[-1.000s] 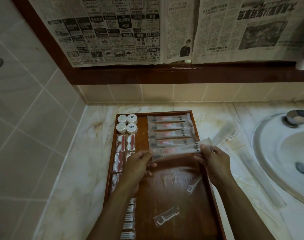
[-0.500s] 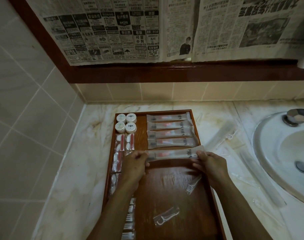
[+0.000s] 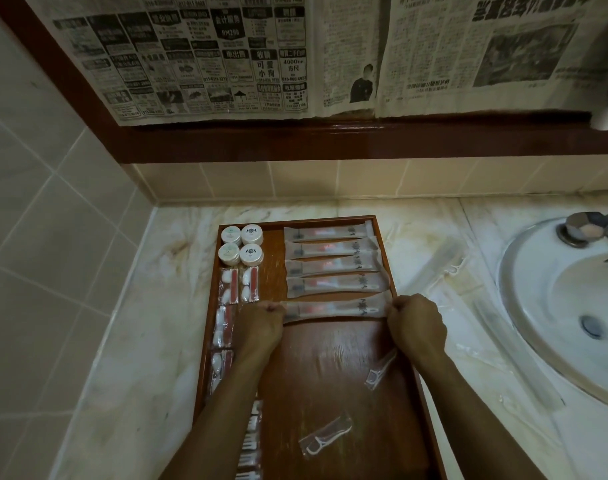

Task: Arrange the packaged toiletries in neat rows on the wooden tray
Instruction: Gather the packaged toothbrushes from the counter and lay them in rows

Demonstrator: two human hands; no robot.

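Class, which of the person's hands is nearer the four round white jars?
Left. The left hand lies just below the jars, on the tray's left side; the right hand is across the tray.

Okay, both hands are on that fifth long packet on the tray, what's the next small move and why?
Probably lower the packet flat and let go. Left hand and right hand pinch its ends, and it sits just below the four packets already lined up on the tray, roughly parallel, so it looks ready to be released there.
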